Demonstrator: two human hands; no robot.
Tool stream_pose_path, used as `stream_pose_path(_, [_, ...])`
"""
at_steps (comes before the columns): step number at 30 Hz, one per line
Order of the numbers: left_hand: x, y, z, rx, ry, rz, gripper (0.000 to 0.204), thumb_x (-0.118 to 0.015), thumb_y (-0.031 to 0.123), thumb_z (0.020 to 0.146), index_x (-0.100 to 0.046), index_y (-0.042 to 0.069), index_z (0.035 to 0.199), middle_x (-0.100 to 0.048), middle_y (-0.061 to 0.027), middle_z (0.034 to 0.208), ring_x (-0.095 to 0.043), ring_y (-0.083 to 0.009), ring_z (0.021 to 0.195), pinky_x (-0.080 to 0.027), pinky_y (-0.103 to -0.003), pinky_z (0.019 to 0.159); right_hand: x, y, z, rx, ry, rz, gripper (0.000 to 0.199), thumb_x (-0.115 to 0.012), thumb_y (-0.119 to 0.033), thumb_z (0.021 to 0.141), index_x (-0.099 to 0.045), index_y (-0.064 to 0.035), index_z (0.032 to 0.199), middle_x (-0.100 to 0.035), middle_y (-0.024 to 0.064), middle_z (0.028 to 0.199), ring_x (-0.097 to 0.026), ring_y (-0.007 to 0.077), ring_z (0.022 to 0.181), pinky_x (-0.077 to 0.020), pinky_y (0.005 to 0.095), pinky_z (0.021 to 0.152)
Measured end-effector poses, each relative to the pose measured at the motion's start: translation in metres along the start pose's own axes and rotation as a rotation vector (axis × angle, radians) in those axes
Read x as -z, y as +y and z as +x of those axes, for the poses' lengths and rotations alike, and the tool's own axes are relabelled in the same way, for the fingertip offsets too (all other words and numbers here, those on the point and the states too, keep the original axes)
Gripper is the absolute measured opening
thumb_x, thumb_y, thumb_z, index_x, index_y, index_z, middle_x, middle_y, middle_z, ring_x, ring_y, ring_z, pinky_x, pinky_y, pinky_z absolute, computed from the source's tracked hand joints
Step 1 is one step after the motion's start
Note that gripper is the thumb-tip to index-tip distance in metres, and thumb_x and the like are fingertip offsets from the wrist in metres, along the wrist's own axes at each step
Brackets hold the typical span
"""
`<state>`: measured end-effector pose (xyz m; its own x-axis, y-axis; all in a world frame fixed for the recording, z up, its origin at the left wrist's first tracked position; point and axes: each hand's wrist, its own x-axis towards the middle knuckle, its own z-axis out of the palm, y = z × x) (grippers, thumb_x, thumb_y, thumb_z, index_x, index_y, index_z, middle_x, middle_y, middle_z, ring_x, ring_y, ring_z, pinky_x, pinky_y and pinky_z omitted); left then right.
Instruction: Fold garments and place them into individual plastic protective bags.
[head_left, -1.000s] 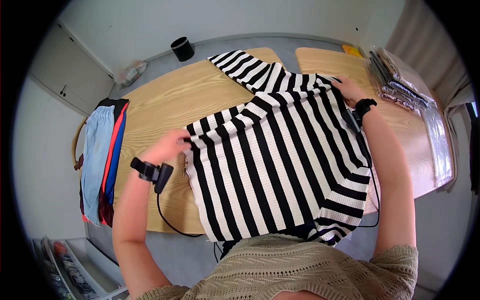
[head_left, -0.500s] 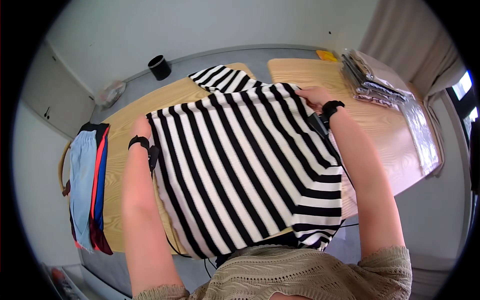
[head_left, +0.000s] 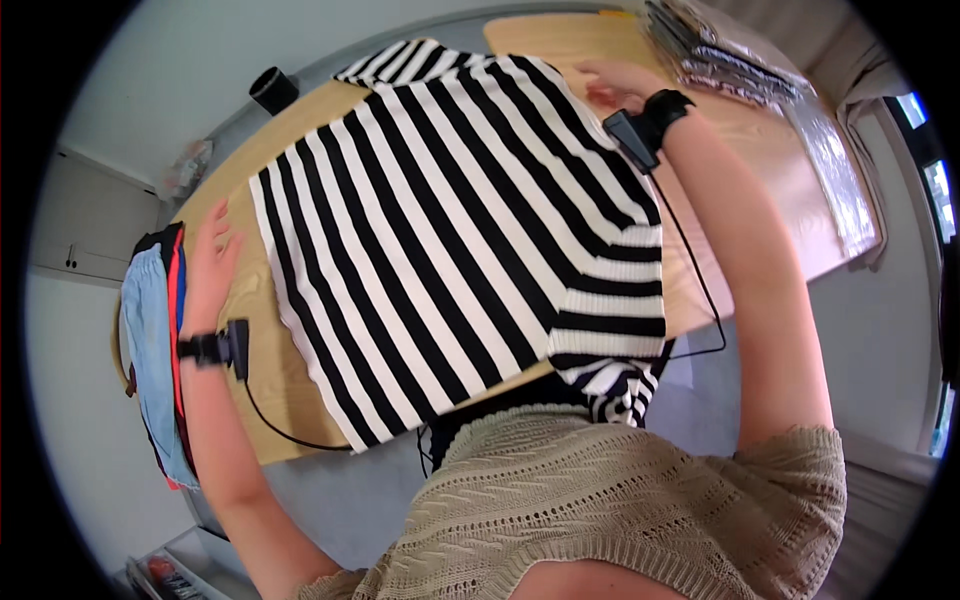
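A black-and-white striped knit sweater (head_left: 430,240) lies spread on the light wooden table (head_left: 262,330). One sleeve (head_left: 415,62) reaches toward the far side; the other (head_left: 615,310) bends toward me, its end bunched at the near edge. My left hand (head_left: 212,262) is off the cloth, beside the sweater's left edge, fingers apart and holding nothing. Just past the sweater's far right edge is my right hand (head_left: 615,84), slightly blurred, fingers loosely spread with nothing in them. Each wrist wears a black strap with a small cabled device.
Folded garments, light-blue denim (head_left: 150,330) among them, hang over the table's left end. A stack of clothes in clear bags (head_left: 725,65) sits at the far right, near a shiny plastic sheet (head_left: 840,190). A black bin (head_left: 273,92) stands on the floor beyond the table.
Both hands have let go of the sweater. My left hand moved left, away from its edge; the right shifted slightly off the cloth. The view has tilted, and the sweater lies flatter.
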<state>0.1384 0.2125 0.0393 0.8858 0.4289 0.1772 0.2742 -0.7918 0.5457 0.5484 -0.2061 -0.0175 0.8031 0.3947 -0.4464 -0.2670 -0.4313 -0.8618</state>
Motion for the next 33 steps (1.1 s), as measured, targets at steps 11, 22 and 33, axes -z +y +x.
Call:
stream_pose_path(11, [-0.036,0.101,-0.256,-0.072,-0.197,0.092,0.041,-0.07,0.007,0.072,-0.06,0.003,0.111,-0.053,-0.0139,0.128,-0.045,-0.0329,0.123,-0.036,-0.042,0.102,-0.018,0.118,-0.344,0.243,0.166,-0.497,0.026,-0.059,-0.018,0.089,-0.067,0.0063,0.083,-0.068,0.012,0.073,-0.062,0.0132,0.07,-0.0476,0.0258,0.065])
stream_pose_path(22, [-0.091,0.093,-0.271,-0.241,0.039,0.19,0.045,-0.068,-0.001,0.069,-0.064,0.009,0.113,-0.061,-0.004,0.121,-0.051,-0.0259,0.116,-0.04,-0.039,0.096,-0.082,0.193,-0.354,0.207,-0.084,0.194,0.03,-0.057,-0.018,0.092,-0.062,0.0064,0.11,-0.066,0.0061,0.102,-0.058,0.0118,0.092,-0.0455,0.0272,0.084])
stream_pose_path(33, [-0.048,0.097,-0.286,-0.122,0.01,-0.102,0.033,-0.058,-0.009,0.071,-0.066,0.002,0.101,-0.067,-0.0128,0.103,-0.06,-0.0302,0.107,-0.047,-0.037,0.09,-0.039,0.177,-0.364,0.395,-0.411,0.356,0.028,-0.067,-0.019,0.084,-0.067,0.0061,0.097,-0.067,0.0063,0.096,-0.059,0.0127,0.087,-0.046,0.0282,0.08])
